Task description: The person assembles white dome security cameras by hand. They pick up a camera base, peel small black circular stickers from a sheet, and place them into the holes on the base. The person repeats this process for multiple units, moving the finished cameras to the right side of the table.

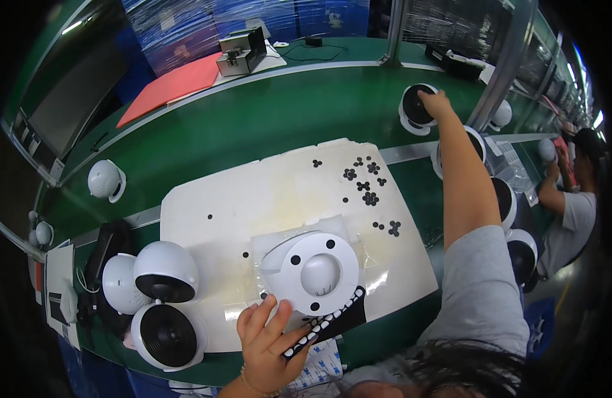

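My right hand (436, 105) reaches far across and grips a white ball-shaped camera (411, 121) with a black front, which stands on the green belt. Low in the middle, my left hand (269, 341) holds a black strip (329, 321) edged with white rounded pads between thumb and fingers. Its fingertips lie by the rim of a white round base (345, 262), which faces up with a central opening and dark round pads on its ring. This piece rests on a clear-wrapped foam pad (339, 227). Part of the strip is hidden behind my fingers.
Loose black pads (370, 198) dot the white board (226, 192). White cameras (166, 268) cluster at the left; others (505, 202) line the right edge. Another camera (105, 180) stands on the belt (286, 99). A metal post (508, 60) rises beside my right arm. Someone (574, 205) works at far right.
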Demonstrator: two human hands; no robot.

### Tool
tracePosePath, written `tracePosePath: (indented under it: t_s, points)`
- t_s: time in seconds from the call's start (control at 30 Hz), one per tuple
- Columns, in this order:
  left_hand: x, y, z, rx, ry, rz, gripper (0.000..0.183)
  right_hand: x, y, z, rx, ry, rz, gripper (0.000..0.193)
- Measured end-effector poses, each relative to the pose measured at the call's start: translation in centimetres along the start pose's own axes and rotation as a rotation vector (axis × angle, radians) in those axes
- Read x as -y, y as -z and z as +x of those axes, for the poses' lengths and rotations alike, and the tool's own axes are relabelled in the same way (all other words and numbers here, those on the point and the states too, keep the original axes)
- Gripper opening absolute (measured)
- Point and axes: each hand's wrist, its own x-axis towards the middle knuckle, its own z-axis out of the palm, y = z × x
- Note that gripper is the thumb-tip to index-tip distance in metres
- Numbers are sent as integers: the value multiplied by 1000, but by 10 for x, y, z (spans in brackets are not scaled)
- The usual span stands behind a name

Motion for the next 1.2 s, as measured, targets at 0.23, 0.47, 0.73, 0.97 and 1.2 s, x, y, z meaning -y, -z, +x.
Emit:
tracePosePath:
  t_s: [0.23, 0.47, 0.73, 0.97, 1.2]
  points:
    - [-2, -1, 0, -8, 32, -35, 24, -5, -6, -6, 40, 38, 200, 88]
    - [-1, 2, 2, -51, 52, -94, 17, 14, 52, -96, 237, 281, 691, 71]
    - [-3, -1, 3, -66, 96, -243, 16, -41, 91, -189, -35, 576, 291, 51]
    - [-3, -2, -1, -84, 147, -260, 17, -10, 124, -305, 486, 1179, 733, 50]
    - [-6, -2, 1, -82, 159, -262, 16, 13, 118, -343, 378, 1554, 829, 24]
